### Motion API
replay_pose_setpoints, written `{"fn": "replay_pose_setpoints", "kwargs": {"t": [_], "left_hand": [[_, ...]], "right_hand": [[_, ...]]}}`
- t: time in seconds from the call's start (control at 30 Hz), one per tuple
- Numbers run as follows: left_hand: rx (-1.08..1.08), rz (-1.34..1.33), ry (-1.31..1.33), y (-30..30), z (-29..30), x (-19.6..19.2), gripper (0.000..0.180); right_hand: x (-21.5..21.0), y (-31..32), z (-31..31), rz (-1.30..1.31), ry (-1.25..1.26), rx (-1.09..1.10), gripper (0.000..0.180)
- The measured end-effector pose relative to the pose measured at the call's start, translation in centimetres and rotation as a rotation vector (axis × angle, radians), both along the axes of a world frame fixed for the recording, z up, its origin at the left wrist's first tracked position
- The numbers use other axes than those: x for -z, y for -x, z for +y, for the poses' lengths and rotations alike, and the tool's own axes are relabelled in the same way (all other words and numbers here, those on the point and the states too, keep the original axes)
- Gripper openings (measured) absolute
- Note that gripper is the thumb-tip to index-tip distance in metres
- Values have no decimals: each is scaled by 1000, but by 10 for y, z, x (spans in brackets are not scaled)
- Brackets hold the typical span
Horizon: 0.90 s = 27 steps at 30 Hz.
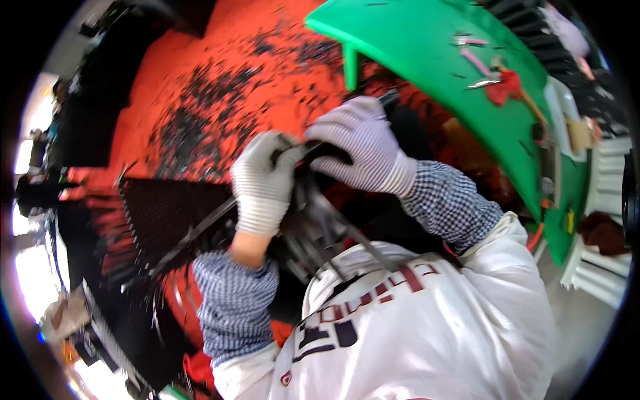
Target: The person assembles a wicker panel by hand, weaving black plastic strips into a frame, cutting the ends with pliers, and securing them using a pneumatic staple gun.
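Green table [427, 47] edge close above right hand [363, 143]; red floor [220, 73] open beyond. Both gloved hands, left hand [263, 183] included, fingers closed on dark metal bar [313, 152], thin, blurred.

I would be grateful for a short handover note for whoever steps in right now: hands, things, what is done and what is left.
Left hand: gloved, closed on a dark bar-shaped part above a dark metal assembly.
Right hand: gloved, its grip on the same part from the other side.
Things: a black mesh panel lies to the left over a red surface strewn with dark scraps; a green table carries small tools.
Done: both hands are on the part.
Left: whether it is fixed or loose cannot be told; the picture is blurred.
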<state>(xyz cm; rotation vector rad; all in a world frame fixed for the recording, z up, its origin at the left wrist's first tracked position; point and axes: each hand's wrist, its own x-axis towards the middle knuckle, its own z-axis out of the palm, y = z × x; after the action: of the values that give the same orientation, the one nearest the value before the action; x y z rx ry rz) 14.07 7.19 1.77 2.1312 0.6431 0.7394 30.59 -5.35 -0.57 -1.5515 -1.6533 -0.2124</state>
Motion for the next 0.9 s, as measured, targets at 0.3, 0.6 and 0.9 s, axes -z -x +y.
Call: {"fn": "replay_pose_setpoints", "kwargs": {"t": [0.3, 0.6, 0.9], "left_hand": [[-59, 80, 2, 16, 21, 10, 10], [5, -15, 184, -2, 14, 15, 13], [-94, 149, 196, -3, 15, 7, 17]], "right_hand": [[21, -178, -206, -216, 51, 1069, 36], [87, -238, -424, -2, 808, 1474, 70], [72, -294, -443, 196, 451, 1580, 67]]}}
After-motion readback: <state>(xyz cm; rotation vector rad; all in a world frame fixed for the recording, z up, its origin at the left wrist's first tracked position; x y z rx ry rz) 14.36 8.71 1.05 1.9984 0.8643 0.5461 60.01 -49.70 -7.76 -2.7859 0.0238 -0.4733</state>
